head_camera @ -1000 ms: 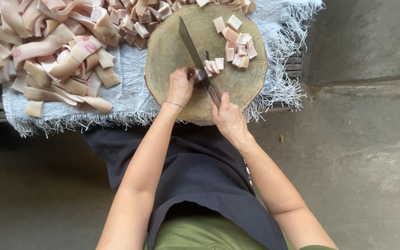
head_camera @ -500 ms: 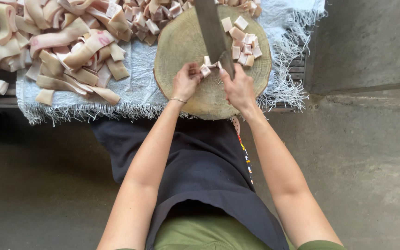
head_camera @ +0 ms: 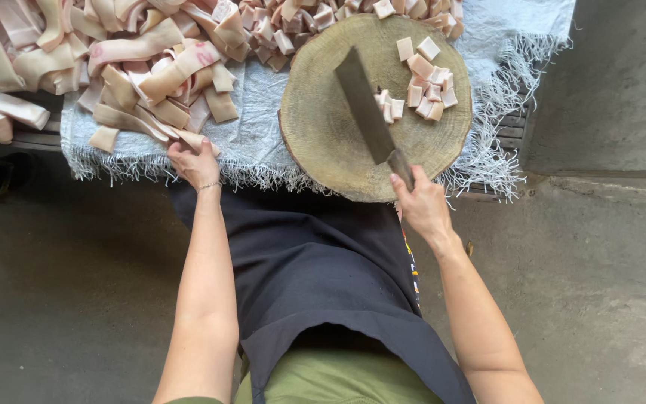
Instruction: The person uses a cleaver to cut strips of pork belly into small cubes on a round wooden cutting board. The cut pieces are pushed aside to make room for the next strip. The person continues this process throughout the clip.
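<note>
Right hand (head_camera: 422,206) closed around the handle of one cleaver (head_camera: 370,114), blade lying flat on one round wooden block (head_camera: 330,142), left hand (head_camera: 194,161) pinching a pale meat strip (head_camera: 160,129) at the fringed cloth's (head_camera: 263,142) edge, roughly ten cut cubes (head_camera: 428,86) beside the blade, heaped strips behind.

We see a rough wooden chopping block (head_camera: 338,127), matt dull metal cleaver (head_camera: 364,105), frayed woven cloth (head_camera: 263,135) (probably plastic sacking), smooth pale strips (head_camera: 136,75).
</note>
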